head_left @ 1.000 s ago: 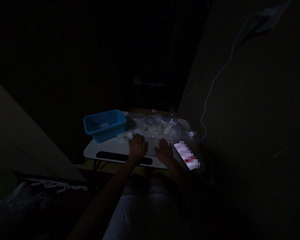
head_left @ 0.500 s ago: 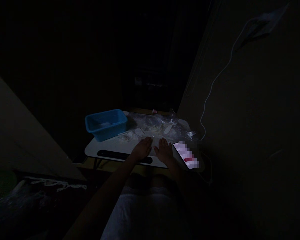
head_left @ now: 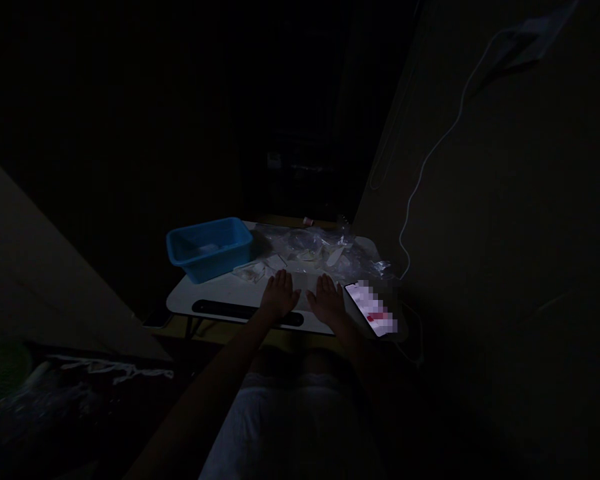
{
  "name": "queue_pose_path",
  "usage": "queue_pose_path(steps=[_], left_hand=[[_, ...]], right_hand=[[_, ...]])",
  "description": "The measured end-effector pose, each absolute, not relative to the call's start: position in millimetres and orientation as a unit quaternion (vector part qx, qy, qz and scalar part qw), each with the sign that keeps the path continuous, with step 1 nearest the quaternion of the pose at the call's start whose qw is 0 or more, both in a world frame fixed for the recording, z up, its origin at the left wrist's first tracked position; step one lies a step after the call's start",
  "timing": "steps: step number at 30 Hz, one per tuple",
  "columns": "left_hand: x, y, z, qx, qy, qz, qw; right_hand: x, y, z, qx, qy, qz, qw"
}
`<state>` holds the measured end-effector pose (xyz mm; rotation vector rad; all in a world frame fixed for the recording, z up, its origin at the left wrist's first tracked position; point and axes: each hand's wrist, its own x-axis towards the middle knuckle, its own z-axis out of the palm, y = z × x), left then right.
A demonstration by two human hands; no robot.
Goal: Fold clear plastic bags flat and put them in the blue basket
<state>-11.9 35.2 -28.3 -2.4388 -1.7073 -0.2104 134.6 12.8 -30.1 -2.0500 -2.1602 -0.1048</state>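
My left hand (head_left: 280,297) lies palm down on the white table (head_left: 220,300), fingers spread and holding nothing. My right hand (head_left: 327,301) rests the same way beside it, close to a lit smartphone (head_left: 371,308) with a blurred screen. Just beyond my left hand are small white packets (head_left: 250,271). A heap of clear plastic wrapping (head_left: 310,243) lies farther back, and a blue plastic tub (head_left: 209,250) stands at the back left of the table.
A dark slot (head_left: 245,313) runs along the table's near edge. A small pink object (head_left: 307,221) sits at the far edge. A white cable (head_left: 430,160) hangs down the wall on the right. The room is very dim, and my knees show below the table.
My left hand has turned back so its fingers point forward, rather than angling right. My right hand and the objects on the table stay in place, apart from a slight shift of the view.
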Motion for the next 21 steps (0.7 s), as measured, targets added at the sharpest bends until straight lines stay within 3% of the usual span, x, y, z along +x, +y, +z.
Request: queue_pose_path(steps=[14, 21], left_hand=[[-12, 36, -30, -0.809, -0.578, -0.1, 0.038], [-26, 46, -31, -0.785, -0.517, -0.33, -0.081]], right_hand=[[135, 12, -30, -0.679, -0.727, -0.04, 0.095], [135, 12, -27, -0.682, -0.726, -0.022, 0.088]])
